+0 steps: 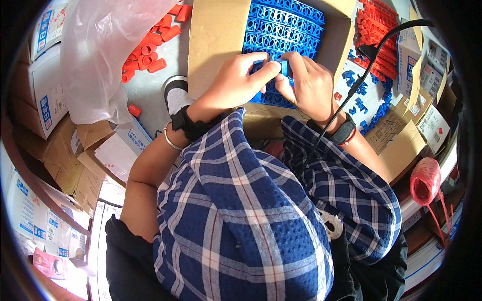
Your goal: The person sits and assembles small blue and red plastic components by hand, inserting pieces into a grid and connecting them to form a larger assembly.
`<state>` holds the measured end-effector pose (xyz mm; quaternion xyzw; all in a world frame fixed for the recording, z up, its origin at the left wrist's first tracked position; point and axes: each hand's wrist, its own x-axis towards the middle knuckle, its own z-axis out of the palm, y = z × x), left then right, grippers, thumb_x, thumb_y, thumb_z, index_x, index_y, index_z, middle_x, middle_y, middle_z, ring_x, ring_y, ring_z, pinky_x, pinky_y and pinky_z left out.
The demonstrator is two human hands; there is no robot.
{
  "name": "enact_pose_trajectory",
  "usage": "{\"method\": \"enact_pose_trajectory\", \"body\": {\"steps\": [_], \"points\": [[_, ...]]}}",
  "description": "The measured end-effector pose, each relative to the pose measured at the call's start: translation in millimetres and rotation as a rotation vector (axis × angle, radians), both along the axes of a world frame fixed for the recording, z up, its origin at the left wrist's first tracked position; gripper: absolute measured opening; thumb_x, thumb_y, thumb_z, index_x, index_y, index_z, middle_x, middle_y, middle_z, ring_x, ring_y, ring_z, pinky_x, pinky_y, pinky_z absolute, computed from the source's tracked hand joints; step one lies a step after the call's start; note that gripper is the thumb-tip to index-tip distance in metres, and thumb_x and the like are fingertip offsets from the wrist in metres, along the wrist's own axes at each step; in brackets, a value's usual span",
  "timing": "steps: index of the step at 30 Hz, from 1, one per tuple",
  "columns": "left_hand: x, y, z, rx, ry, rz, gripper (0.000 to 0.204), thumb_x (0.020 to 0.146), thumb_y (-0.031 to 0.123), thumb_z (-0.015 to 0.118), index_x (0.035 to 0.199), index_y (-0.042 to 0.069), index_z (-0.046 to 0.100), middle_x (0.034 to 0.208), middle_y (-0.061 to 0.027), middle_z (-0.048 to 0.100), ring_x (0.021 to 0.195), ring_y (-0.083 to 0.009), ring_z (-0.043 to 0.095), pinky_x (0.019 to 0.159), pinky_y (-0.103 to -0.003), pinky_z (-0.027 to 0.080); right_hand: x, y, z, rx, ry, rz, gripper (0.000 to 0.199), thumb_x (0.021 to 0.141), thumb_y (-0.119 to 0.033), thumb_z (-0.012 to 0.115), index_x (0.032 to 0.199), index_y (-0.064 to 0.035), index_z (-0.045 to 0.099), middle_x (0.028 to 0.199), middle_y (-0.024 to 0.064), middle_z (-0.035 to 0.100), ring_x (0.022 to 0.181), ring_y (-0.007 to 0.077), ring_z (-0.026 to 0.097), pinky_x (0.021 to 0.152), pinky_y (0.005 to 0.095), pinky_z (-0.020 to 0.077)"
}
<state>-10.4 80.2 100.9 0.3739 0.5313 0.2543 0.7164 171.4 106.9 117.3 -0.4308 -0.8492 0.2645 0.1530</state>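
My left hand (235,80) and my right hand (310,83) meet over an open cardboard box (215,42). Between them is a small blue plastic clip (284,67), pinched by the thumb and fingers of both hands. Whether it is one piece or two joined pieces I cannot tell, as the fingers cover part of it. Beneath the hands, rows of blue plastic clips (283,29) with round openings fill the box. Each wrist wears a black band.
Short red tubes (149,50) lie on the floor at the left, beside a clear plastic bag (95,55). Red clip rows (377,37) and loose blue clips (357,104) are at the right. A black cable (351,93) crosses by my right wrist. Cartons (45,93) stand around.
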Motion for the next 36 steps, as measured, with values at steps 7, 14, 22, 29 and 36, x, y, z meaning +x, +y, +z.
{"method": "enact_pose_trajectory", "body": {"steps": [7, 14, 22, 29, 36], "points": [[0, 3, 2, -0.052, 0.003, -0.048, 0.031, 0.095, 0.032, 0.057, 0.094, 0.001, 0.062, 0.07, -0.0005, 0.059, 0.059, -0.0061, 0.055, 0.054, -0.021, 0.044, -1, -1, 0, 0.003, 0.0, -0.017, 0.026, 0.083, -0.027, 0.064, 0.087, -0.0048, 0.052, 0.07, 0.0086, 0.055, 0.065, 0.0251, 0.06, 0.056, 0.0354, 0.0503], [2, 0, 0, -0.028, -0.054, 0.076, 0.031, 0.096, 0.032, 0.056, 0.091, 0.003, 0.064, 0.063, 0.0005, 0.057, 0.057, -0.0056, 0.055, 0.052, -0.022, 0.042, 1, -2, 0, -0.253, 0.095, -0.084, 0.023, 0.087, -0.021, 0.06, 0.097, -0.0018, 0.051, 0.076, 0.013, 0.059, 0.069, 0.0279, 0.063, 0.06, 0.0354, 0.051], [-7, 7, 0, -0.071, -0.12, -0.087, 0.029, 0.095, 0.029, 0.059, 0.099, 0.001, 0.06, 0.073, 0.0003, 0.057, 0.063, -0.0046, 0.054, 0.057, -0.02, 0.044, 4, -12, -8, -0.773, 0.664, -0.22, 0.026, 0.094, -0.012, 0.057, 0.116, -0.0006, 0.049, 0.095, 0.0069, 0.061, 0.086, 0.0128, 0.061, 0.074, 0.0276, 0.0503], [-7, 6, -3, -0.015, -0.001, -0.219, 0.027, 0.095, 0.028, 0.058, 0.091, 0.002, 0.059, 0.07, 0.0016, 0.056, 0.061, -0.0042, 0.052, 0.055, -0.019, 0.041, 8, -2, -12, -0.938, 0.754, -0.305, 0.018, 0.096, -0.012, 0.055, 0.112, -0.0035, 0.054, 0.096, 0.0025, 0.059, 0.087, 0.0076, 0.056, 0.075, 0.0236, 0.0471], [-11, 13, 10, -0.046, -0.169, -0.04, 0.031, 0.096, 0.032, 0.052, 0.087, 0.003, 0.058, 0.073, -0.001, 0.055, 0.063, -0.006, 0.051, 0.057, -0.02, 0.04, 7, 11, -9, -0.727, 0.611, -0.485, 0.021, 0.096, -0.014, 0.054, 0.114, -0.0038, 0.059, 0.088, 0.0012, 0.059, 0.081, 0.0065, 0.051, 0.072, 0.0219, 0.0436]]}}
